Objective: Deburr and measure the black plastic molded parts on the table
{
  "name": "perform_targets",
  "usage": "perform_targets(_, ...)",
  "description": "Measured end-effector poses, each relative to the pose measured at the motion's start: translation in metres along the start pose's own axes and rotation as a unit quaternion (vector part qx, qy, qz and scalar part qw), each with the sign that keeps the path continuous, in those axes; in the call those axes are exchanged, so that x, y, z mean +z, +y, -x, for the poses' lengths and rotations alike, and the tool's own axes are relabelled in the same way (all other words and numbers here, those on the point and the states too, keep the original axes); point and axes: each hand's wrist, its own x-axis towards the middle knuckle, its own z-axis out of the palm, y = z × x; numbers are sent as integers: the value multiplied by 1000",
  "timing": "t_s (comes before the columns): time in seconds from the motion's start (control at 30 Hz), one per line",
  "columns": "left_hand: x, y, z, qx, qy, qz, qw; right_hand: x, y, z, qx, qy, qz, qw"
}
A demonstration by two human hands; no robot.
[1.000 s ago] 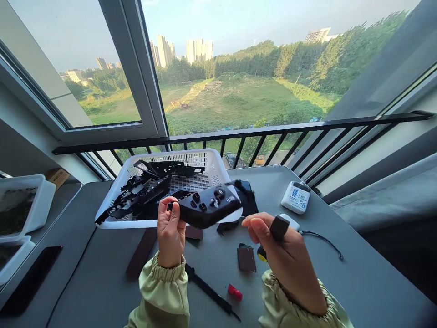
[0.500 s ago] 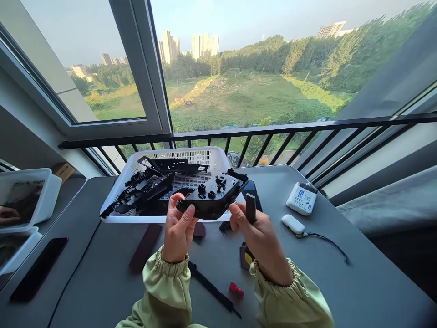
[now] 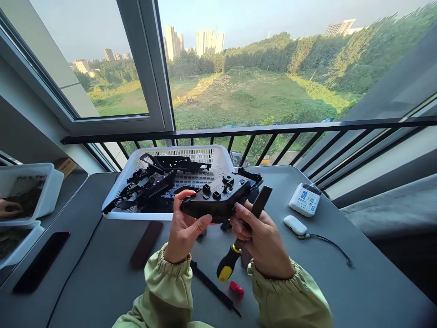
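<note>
My left hand grips the near left end of a black plastic housing with raised studs, held above the grey table. My right hand is closed round a flat dark strip that sticks up past the fingers, and a black-and-yellow screwdriver hangs down from the same hand. The right fingers touch the housing's near right edge. Both sleeves are light green.
A white basket with several black plastic frames stands behind the housing. A white device, a white puck with a cable, a red piece, a black rod and dark flat strips lie on the table. White trays sit at left, with another person's hand.
My right hand came in from the right to the housing, the strip now tilted. The screwdriver now shows below that hand. The housing rose slightly and turned.
</note>
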Motion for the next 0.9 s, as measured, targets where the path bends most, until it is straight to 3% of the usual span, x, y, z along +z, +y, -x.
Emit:
perform_targets(0.33, -2, -6, -1, 27, 31, -31, 999, 2, 8, 0, -7, -20, 58, 998)
perform_targets(0.63, 4, 1, 4, 53, 0, -36, 998, 0, 8, -5, -7, -12, 97, 995)
perform_targets(0.77, 2, -3, 1, 76, 9, -47, 996, -4, 8, -7, -64, 15, 201, 977)
perform_targets(0.9, 3, -9, -2, 115, 67, -58, 989, -10, 4, 1, -136, 13, 275, 952)
